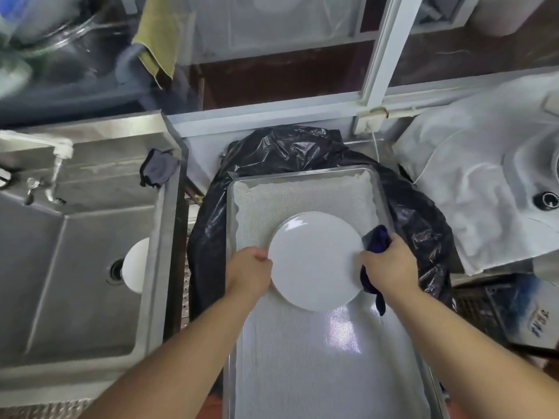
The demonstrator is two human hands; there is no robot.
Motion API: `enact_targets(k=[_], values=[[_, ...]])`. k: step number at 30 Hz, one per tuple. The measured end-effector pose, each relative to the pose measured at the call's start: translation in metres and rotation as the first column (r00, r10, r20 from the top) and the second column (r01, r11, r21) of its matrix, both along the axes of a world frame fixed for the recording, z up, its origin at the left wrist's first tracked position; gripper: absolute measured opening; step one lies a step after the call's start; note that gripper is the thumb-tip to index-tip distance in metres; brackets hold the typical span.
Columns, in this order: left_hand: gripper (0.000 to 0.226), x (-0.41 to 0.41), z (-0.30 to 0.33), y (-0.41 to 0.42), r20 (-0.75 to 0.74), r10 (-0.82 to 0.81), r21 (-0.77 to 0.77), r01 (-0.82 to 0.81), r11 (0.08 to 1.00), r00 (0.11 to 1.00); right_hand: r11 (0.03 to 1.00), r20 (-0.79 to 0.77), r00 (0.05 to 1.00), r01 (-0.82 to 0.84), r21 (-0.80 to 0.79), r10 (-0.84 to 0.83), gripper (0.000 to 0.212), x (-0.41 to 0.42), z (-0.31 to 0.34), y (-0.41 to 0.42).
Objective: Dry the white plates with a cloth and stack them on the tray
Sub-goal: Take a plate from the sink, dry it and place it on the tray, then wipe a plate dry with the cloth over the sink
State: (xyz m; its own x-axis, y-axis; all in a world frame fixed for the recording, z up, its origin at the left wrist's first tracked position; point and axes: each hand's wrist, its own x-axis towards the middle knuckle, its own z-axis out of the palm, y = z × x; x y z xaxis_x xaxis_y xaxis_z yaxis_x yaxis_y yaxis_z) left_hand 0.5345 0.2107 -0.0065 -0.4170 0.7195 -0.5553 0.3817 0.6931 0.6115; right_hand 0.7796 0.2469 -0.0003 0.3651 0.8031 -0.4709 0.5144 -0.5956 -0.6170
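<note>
Right now both hands hold a white plate (pixel 314 261) over the metal tray (pixel 381 189), which is lined with a pale mesh mat (pixel 302 358). The left hand (pixel 249 272) grips the plate's left rim, fingers curled around the edge. The right hand (pixel 390 264) is at the plate's right rim with its fingers closed on a dark blue cloth (pixel 375 237), which bunches above the knuckles and hangs down below the wrist (whether the fingers also pinch the plate through the cloth I cannot tell). The plate sits roughly level above the middle of the tray; whether it rests on the mat or is just off it is unclear.

The tray lies on top of a black plastic bag (pixel 302 146) that spreads out behind and to both sides of it. To the left is a stainless steel sink (pixel 75 267) with a tap (pixel 60 152) at its back; a second white plate (pixel 136 264) leans inside the basin against its right wall, near the drain (pixel 116 269). A small dark rag (pixel 158 167) hangs over the sink's back right corner. A yellow-green towel (pixel 157 40) hangs higher up behind the sink. On the right, white plastic sheeting (pixel 469 182) covers a bulky object beside the tray
</note>
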Motion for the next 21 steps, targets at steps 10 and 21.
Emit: enact_targets(k=[10, 21], values=[[0.02, -0.002, -0.017, 0.01, -0.234, -0.193, -0.013, 0.195, 0.981, 0.953, 1.0, 0.014, 1.0, 0.018, -0.021, -0.018, 0.026, -0.007, -0.014, 0.001], [0.043, 0.006, -0.023, 0.012, -0.279, -0.147, 0.069, 0.173, 0.983, 0.949, 1.0, 0.046, 0.999, -0.017, 0.014, 0.016, 0.018, -0.01, -0.023, -0.003]])
